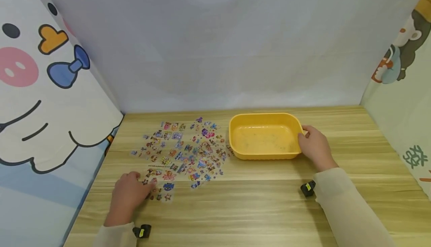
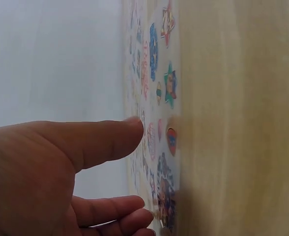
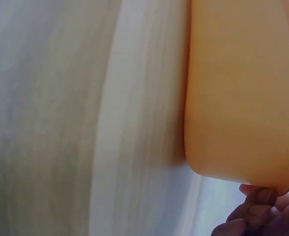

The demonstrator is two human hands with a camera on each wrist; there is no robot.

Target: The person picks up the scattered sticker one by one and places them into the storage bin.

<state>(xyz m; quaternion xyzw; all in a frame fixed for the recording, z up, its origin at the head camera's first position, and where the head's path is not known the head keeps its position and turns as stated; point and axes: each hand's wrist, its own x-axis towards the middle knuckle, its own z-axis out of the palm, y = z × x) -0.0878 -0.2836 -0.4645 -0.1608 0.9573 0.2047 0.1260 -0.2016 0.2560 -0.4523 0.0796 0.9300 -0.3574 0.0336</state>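
A rectangular yellow plastic basin (image 1: 262, 156) with rounded corners stands on the table, right of the middle. My right hand (image 1: 317, 148) grips its right end, thumb over the rim and fingers against the outer wall. In the right wrist view the basin's side wall (image 3: 243, 98) fills the upper right, with fingertips (image 3: 262, 196) at its end. Clear sheets of small colourful cartoon stickers (image 1: 168, 186) lie spread over the left part of the table. At their near left edge is my left hand (image 1: 129, 191), thumb extended and fingers loosely bent, the fingertips right at the stickers.
The wood-grain table (image 1: 235, 209) meets a white cloth backdrop (image 1: 235, 52) at the back. A cartoon-printed panel (image 1: 67, 127) flanks the left side, and a pale green one (image 1: 397, 119) the right. Small black devices (image 1: 144, 231) sit at both wrists.
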